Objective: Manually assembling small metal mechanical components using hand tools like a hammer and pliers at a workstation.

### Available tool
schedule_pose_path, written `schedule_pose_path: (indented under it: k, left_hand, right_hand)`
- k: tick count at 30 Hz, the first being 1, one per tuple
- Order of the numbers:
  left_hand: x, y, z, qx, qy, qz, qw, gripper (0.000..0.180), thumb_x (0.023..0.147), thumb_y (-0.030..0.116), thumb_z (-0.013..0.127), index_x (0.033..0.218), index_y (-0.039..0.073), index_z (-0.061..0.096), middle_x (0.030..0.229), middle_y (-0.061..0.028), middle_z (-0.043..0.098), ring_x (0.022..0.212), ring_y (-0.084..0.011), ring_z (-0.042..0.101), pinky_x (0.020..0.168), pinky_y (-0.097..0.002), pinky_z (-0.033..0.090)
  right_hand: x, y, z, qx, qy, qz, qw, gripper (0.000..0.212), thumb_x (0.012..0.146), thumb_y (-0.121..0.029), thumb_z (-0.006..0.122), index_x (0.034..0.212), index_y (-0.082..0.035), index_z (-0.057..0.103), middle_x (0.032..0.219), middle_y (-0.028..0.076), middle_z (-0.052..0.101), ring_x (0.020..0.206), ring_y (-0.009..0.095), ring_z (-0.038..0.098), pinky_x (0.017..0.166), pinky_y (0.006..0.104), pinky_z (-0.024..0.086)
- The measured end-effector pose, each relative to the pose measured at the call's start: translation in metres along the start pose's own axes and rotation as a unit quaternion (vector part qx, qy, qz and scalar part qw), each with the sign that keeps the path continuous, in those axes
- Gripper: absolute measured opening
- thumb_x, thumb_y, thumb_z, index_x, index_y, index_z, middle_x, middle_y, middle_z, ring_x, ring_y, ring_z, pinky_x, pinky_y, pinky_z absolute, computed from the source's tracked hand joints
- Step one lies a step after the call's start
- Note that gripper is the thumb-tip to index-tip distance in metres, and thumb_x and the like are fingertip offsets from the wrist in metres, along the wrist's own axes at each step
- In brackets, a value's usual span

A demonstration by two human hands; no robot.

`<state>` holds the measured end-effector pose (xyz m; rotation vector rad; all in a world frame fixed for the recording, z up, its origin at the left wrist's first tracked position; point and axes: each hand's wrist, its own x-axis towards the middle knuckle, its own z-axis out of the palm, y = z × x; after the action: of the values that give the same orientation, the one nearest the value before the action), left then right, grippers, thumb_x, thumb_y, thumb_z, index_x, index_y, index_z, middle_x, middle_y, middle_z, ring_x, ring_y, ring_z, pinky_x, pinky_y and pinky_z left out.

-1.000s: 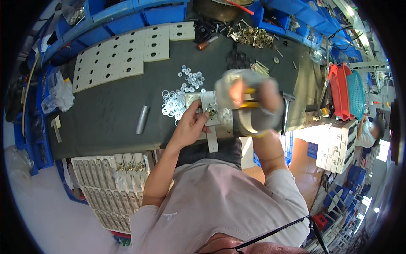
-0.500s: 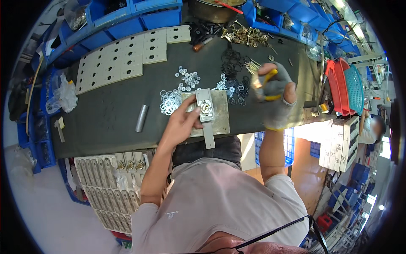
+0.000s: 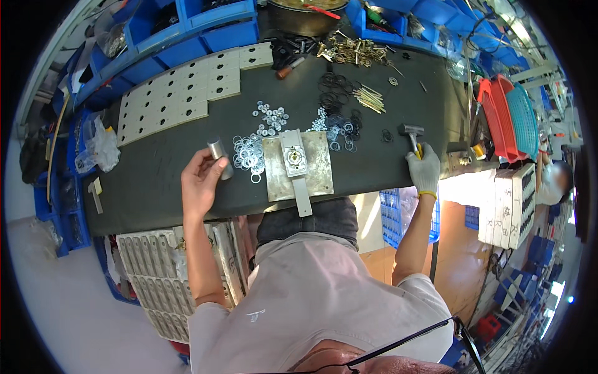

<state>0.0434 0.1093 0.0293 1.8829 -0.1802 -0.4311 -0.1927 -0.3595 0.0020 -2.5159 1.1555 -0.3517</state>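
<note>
My left hand [image 3: 202, 181] has its fingers closed round an upright metal cylinder [image 3: 216, 149], left of the loose rings. On the right, my gloved right hand [image 3: 425, 168] grips a small hammer [image 3: 412, 130] by its handle, its head resting at the bench top. Between the hands lies a square steel plate [image 3: 321, 181]. On that plate sits a pale metal housing [image 3: 293, 149] with a brass-coloured centre, and a flat grey bar [image 3: 303, 198] extends from it over the bench edge. Neither hand touches the housing.
Silver rings [image 3: 248, 151] and small round caps [image 3: 272, 115] lie left of the plate. Behind it are black rings [image 3: 336, 84], thin brass pins [image 3: 370, 98] and brass parts [image 3: 355, 53]. Pale plates with holes [image 3: 168, 93] stand far left. Red and teal baskets [image 3: 501, 118] are at right.
My left hand has left the housing and taken hold of the cylinder, which was lying on the bench. My right hand, earlier blurred with a yellow-handled tool, has lowered and now holds the hammer.
</note>
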Motion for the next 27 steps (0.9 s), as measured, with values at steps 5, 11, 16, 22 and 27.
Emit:
schedule_pose_path:
  k: [5,11,16,22,27]
  left_hand:
    - [-0.008,0.069,0.052,-0.197,-0.162,0.215,0.943,0.033,0.095,-0.006,0.069,0.127,-0.002,0.064,0.125,-0.0124,0.070,0.117,-0.0208,0.066,0.104,-0.0367,0.054]
    - [0.001,0.073,0.079,-0.062,-0.238,0.177,0.953,0.034,0.093,-0.008,0.068,0.126,-0.001,0.066,0.124,-0.0091,0.070,0.113,-0.0150,0.066,0.103,-0.0318,0.053]
    - [0.003,0.063,0.087,-0.041,-0.224,0.167,0.959,0.032,0.093,-0.005,0.070,0.124,-0.001,0.068,0.120,-0.0069,0.071,0.110,-0.0139,0.067,0.103,-0.0320,0.053]
    - [0.002,0.066,0.090,0.003,-0.213,0.194,0.958,0.034,0.090,-0.002,0.073,0.124,0.000,0.068,0.116,-0.0086,0.073,0.109,-0.0161,0.069,0.104,-0.0343,0.054]
    - [-0.001,0.061,0.092,0.038,-0.188,0.227,0.955,0.031,0.091,-0.001,0.073,0.121,-0.001,0.067,0.113,-0.0106,0.073,0.106,-0.0181,0.071,0.099,-0.0345,0.056]
  right_hand:
    - [-0.031,-0.070,-0.036,0.435,-0.111,0.112,0.887,0.025,0.091,-0.020,0.069,0.108,-0.001,0.066,0.075,0.004,0.060,0.066,0.010,0.057,0.056,0.0257,0.047]
    - [-0.060,-0.121,-0.089,0.543,-0.082,-0.009,0.836,0.044,0.085,-0.032,0.074,0.110,0.003,0.066,0.081,0.003,0.062,0.062,0.009,0.056,0.052,0.0223,0.042]
    - [-0.069,-0.151,-0.093,0.567,-0.122,-0.081,0.811,0.046,0.083,-0.025,0.072,0.114,0.008,0.065,0.080,0.005,0.061,0.060,0.008,0.052,0.052,0.0235,0.039]
    - [-0.067,-0.169,-0.087,0.548,-0.158,-0.146,0.808,0.034,0.091,-0.020,0.073,0.111,0.007,0.068,0.073,-0.002,0.058,0.061,0.005,0.050,0.054,0.0225,0.037]
    - [-0.066,-0.187,-0.094,0.514,-0.129,-0.153,0.834,0.035,0.090,-0.020,0.076,0.114,0.005,0.069,0.078,0.001,0.065,0.065,0.008,0.058,0.057,0.0240,0.043]
